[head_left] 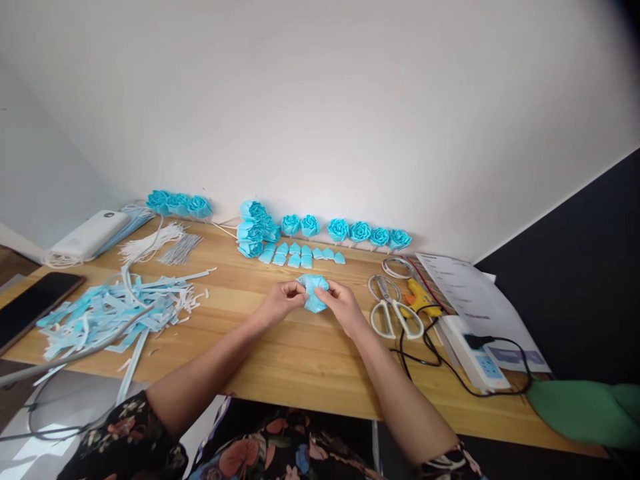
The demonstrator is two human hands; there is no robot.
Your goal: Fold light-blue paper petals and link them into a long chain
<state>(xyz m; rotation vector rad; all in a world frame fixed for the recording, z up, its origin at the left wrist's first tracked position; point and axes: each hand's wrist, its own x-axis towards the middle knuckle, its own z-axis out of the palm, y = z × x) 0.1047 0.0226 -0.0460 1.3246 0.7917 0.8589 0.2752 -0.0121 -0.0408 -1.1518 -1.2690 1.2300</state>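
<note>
Between my two hands, just above the middle of the wooden table [280, 357], is a crinkled light-blue flower piece [315, 293]. My left hand [286, 300] pinches its left edge between thumb and fingertips. On the opposite side, my right hand [343, 305] grips it with the thumb laid across its front. Beyond the hands lie several loose blue petals [295, 255] in short rows. Behind these, a cluster of finished blue flowers [253, 230] rests near the wall, with more blue flowers [360, 231] lined up to its right.
Blue and white scraps [130, 310] are heaped at left, near a phone [37, 303], white strips [150, 243], grey wires [181, 249] and a white power bank [90, 235]. Scissors [395, 310], a yellow glue gun [420, 297], papers [470, 293] and a power strip [475, 357] with black cord lie right.
</note>
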